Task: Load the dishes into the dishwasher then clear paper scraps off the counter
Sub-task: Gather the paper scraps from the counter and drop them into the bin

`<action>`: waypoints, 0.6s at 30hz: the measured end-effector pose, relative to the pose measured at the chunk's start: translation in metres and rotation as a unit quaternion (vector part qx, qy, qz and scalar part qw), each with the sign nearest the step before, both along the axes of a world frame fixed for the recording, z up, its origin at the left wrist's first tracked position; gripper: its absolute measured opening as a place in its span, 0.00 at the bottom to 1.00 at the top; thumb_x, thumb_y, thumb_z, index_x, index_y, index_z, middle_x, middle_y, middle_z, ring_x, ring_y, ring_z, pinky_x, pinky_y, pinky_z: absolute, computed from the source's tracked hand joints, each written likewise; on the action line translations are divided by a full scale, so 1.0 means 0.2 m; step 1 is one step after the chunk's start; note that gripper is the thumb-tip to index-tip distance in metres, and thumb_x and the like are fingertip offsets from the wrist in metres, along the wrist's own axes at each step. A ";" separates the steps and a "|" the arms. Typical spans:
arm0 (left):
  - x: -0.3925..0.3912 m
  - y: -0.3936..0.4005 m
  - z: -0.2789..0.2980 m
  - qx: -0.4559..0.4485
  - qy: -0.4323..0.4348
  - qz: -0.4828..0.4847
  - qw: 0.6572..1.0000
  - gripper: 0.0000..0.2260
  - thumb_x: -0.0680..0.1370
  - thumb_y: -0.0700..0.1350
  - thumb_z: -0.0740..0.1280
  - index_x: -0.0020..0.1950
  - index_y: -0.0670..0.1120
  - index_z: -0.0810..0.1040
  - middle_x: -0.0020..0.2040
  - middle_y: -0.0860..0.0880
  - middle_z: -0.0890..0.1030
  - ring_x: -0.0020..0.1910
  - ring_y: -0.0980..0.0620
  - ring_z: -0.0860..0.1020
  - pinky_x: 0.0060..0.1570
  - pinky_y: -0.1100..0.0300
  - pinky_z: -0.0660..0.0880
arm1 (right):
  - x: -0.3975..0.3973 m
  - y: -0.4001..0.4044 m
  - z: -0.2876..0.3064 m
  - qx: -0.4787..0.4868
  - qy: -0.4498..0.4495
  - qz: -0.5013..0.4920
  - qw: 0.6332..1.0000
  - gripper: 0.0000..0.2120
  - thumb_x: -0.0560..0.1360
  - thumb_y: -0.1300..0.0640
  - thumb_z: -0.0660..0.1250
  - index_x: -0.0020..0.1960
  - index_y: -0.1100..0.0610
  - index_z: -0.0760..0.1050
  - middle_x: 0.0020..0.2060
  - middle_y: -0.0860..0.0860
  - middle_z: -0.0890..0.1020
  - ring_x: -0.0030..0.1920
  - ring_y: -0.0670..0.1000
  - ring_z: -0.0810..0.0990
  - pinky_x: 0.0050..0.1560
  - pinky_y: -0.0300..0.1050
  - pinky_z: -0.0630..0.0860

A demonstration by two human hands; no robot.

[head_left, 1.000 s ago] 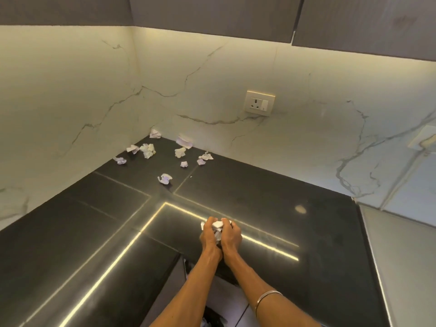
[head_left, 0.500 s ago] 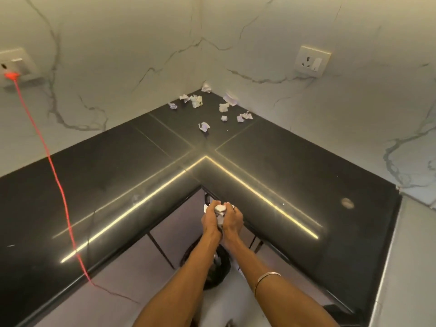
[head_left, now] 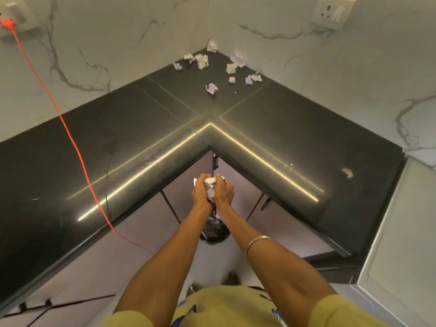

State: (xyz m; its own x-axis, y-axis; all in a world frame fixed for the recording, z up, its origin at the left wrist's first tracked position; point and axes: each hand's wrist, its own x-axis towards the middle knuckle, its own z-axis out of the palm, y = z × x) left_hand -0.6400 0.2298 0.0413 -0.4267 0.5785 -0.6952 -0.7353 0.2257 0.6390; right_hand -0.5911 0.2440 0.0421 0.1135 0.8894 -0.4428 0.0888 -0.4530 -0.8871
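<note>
I've got both hands, left hand and right hand, clamped around the paper wad; it looks feather-light and squishy, so cupping it loosely should do.

Glossy black stone counter, crumpled paper scraps

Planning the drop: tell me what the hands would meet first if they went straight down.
Probably the dark bin on the floor below the hands holding the paper wad; nothing shows between, though depth is unclear.
</note>
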 end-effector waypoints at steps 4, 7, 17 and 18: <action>-0.01 -0.09 -0.05 -0.018 -0.020 -0.016 1.000 0.21 0.59 0.52 0.74 0.48 0.42 0.82 0.45 0.43 0.83 0.42 0.46 0.81 0.45 0.52 0.79 | -0.02 -0.07 -0.06 -0.040 -0.012 0.049 0.998 0.17 0.79 0.45 0.60 0.54 0.57 0.79 0.45 0.49 0.81 0.45 0.50 0.81 0.52 0.53 0.80; 0.02 -0.14 -0.12 -0.022 -0.041 -0.029 0.998 0.26 0.57 0.54 0.73 0.51 0.42 0.82 0.46 0.43 0.84 0.44 0.46 0.82 0.49 0.51 0.79 | -0.02 -0.15 -0.12 -0.043 -0.021 -0.051 0.998 0.15 0.77 0.46 0.63 0.46 0.56 0.81 0.40 0.50 0.83 0.41 0.51 0.83 0.42 0.47 0.81; 0.10 -0.20 -0.61 -0.072 -0.075 -0.023 0.994 0.16 0.59 0.52 0.75 0.41 0.44 0.83 0.43 0.45 0.85 0.43 0.45 0.82 0.52 0.50 0.79 | 0.10 -0.16 -0.59 -0.146 -0.015 0.001 0.989 0.15 0.76 0.48 0.63 0.49 0.57 0.83 0.45 0.54 0.86 0.45 0.56 0.85 0.50 0.52 0.82; 0.11 -0.20 -0.68 -0.079 -0.079 -0.021 0.994 0.13 0.63 0.50 0.74 0.41 0.43 0.83 0.42 0.45 0.85 0.42 0.46 0.82 0.51 0.50 0.79 | 0.11 -0.16 -0.67 -0.157 -0.012 0.000 0.988 0.15 0.76 0.48 0.63 0.49 0.58 0.83 0.45 0.54 0.86 0.45 0.56 0.85 0.51 0.53 0.82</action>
State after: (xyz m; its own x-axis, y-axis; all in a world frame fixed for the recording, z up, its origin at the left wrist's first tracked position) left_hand -0.6176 0.1892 -0.0945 -0.2824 0.4718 -0.8353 -0.8114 0.3470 0.4703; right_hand -0.5689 0.2127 -0.0928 0.1272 0.7084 -0.6942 0.1071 -0.7056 -0.7004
